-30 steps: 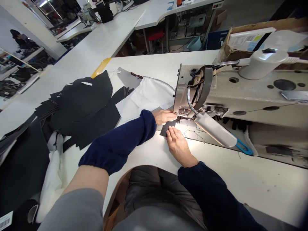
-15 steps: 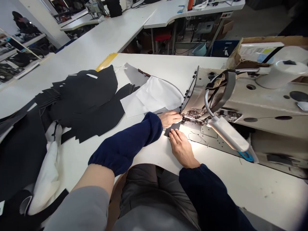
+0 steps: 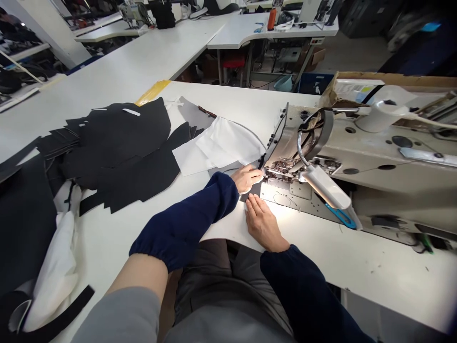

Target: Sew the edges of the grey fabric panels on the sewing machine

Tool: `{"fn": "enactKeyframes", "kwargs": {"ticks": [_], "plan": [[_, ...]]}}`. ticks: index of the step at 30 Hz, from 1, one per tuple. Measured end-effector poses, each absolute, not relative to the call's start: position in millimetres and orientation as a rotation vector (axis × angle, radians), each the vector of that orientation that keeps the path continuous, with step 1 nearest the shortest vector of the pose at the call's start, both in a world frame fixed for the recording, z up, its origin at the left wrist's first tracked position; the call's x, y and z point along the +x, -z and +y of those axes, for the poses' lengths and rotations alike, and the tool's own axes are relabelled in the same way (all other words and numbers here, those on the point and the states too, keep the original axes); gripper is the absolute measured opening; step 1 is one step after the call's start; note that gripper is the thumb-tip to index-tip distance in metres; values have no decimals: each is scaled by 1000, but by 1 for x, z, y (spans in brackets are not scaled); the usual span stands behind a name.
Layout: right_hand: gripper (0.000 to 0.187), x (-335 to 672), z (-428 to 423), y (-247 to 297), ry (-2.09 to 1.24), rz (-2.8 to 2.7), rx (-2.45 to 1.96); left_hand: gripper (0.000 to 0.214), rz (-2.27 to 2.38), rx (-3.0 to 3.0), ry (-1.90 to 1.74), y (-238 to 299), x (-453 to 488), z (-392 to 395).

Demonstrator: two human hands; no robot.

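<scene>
At the left end of the sewing machine (image 3: 360, 143), the dark cloth (image 3: 255, 188) lies partly covered, the left hand (image 3: 246, 178) nearer the machine with bent fingers whose grip I cannot tell, the right hand (image 3: 263, 223) spread flat, fingertips on the cloth's near part, pinching nothing.

I see a pale pillar (image 3: 53, 35) at left, a red seat (image 3: 233, 62) under the far white desk (image 3: 235, 41), and grey floor (image 3: 336, 58) beside it.

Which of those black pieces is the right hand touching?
The small piece by the sewing machine, under the right hand's fingertips; the big black pieces lie heaped farther left, away from both hands.
</scene>
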State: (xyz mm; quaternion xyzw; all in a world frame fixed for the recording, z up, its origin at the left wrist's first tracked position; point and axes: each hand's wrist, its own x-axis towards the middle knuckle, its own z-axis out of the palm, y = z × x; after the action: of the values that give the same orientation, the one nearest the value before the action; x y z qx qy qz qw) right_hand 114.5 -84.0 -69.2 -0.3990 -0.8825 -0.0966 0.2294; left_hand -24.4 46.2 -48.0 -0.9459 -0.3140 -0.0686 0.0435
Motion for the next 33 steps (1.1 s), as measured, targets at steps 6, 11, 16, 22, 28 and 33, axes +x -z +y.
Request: {"fn": "enactKeyframes", "kwargs": {"ticks": [6, 11, 16, 22, 28, 33], "plan": [[25, 132, -104, 50, -3, -2395, -972, 33, -1008, -2917, 258, 49, -44, 8], [28, 180, -85, 45, 94, -2169, -1653, 40, -983, -2956, 328, 55, -70, -19], [31, 199, -50, 47, 70, -2144, -2097, 40, -974, -2965, 463, 58, -73, -19], [22, 204, -56, 23, -55, -2318, -2027, 32, -1050, -2914, 836, 63, -73, -19], [30, 251, -163, -9, -1262, -2319, -1642, 34, -1178, -2947, 816, 64, -72, -18], [33, 240, -224, 16, -1674, -1917, -1589, 38, -1413, -2814, 1261, 48, -82, -37]]}}
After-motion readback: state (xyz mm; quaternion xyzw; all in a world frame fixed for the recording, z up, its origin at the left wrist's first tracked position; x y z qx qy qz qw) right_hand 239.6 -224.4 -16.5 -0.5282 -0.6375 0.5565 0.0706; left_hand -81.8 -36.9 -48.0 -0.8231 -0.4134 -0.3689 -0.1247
